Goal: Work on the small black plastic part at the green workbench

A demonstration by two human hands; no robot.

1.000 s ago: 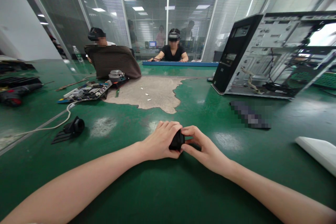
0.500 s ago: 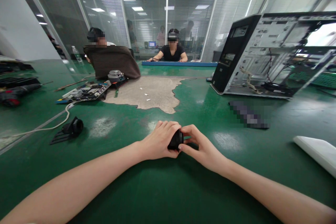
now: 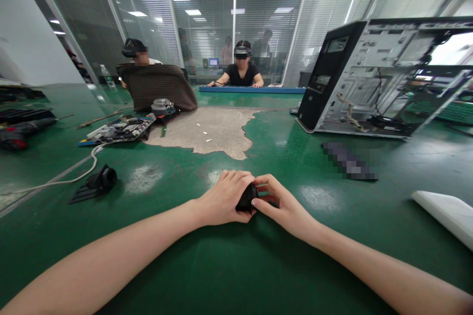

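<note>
A wide green desk spreads under everything, and on its right side, beyond the person's reach, stands an open computer case, wires showing inside. Far left lies a circuit board; nearer, also on the left, a slatted black piece rests by itself. The left grip closes over a small black part, palm down, fingers wrapped across the top and thumb beneath. The right grip is only partly curled, thumb and fingertips meeting the part's right end, with space left inside the palm. The part sits between the two, low at the near middle. The step in hand looks like fingertip work on that end; the next move seems to call for a steady left hold and light right-hand pressure.
</note>
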